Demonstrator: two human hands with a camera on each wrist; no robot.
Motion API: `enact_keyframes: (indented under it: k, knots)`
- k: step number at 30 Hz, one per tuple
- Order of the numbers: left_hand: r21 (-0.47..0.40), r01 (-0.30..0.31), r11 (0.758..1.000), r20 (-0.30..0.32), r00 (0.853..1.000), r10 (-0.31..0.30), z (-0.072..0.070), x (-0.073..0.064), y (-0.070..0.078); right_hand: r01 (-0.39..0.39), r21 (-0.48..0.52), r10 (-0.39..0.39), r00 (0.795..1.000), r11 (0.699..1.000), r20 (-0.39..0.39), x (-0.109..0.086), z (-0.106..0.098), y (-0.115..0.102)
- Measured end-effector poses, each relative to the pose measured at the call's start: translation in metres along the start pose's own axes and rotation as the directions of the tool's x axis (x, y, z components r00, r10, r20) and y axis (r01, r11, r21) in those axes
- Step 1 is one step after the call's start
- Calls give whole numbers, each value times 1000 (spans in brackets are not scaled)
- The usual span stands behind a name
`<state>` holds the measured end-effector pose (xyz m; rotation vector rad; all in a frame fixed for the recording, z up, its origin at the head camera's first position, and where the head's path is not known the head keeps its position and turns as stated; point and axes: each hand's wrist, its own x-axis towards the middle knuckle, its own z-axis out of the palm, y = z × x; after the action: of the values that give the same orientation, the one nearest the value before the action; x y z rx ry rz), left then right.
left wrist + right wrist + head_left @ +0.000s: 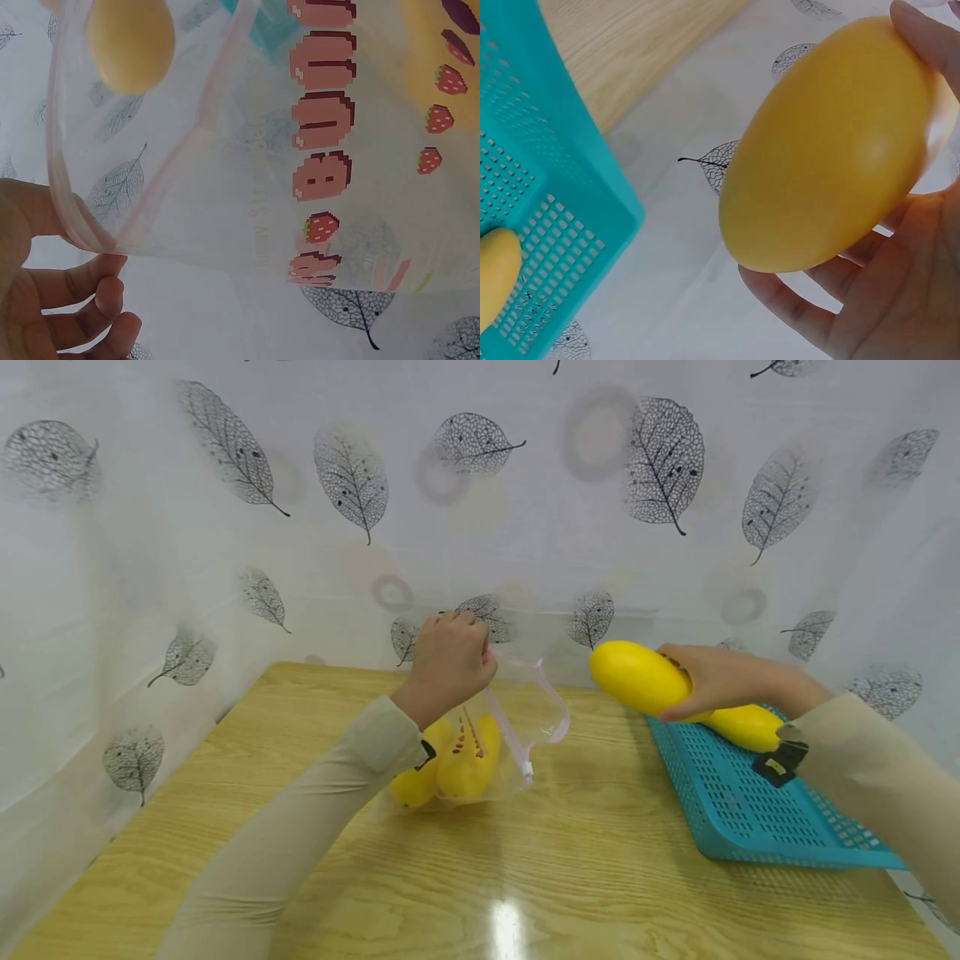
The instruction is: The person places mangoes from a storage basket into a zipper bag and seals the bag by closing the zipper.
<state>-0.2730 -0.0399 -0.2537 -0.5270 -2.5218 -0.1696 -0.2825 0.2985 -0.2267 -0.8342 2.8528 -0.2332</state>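
Observation:
My left hand (450, 662) pinches the upper corner of a clear zip bag (202, 195) with pink edging and strawberry prints. The bag's mouth gapes toward the right, its slider (527, 768) at the lower end. Yellow fruits (463, 770) lie inside the bag, partly behind my left forearm. To the right of the bag, my right hand (723, 678) grips a large, smooth yellow oval fruit (637, 677) in the air. In the right wrist view, thumb and fingers wrap round this fruit (832, 150), which looks like a mango.
A teal plastic basket (693, 797) with perforated walls stands at the table's right, under my right forearm. Another yellow fruit (746, 727) sits in it. Beneath is a wooden table (585, 877); a white leaf-print curtain (510, 552) closes off the back and sides.

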Motion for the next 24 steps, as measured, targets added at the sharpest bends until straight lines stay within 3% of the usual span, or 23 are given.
enact_keyframes:
  k: [24]
  knots:
    - [-15, 4, 1000, -2, 1000, -4, -3, -1, 0, 97, -100, -98, 995, 990, -7, 13, 2, -42]
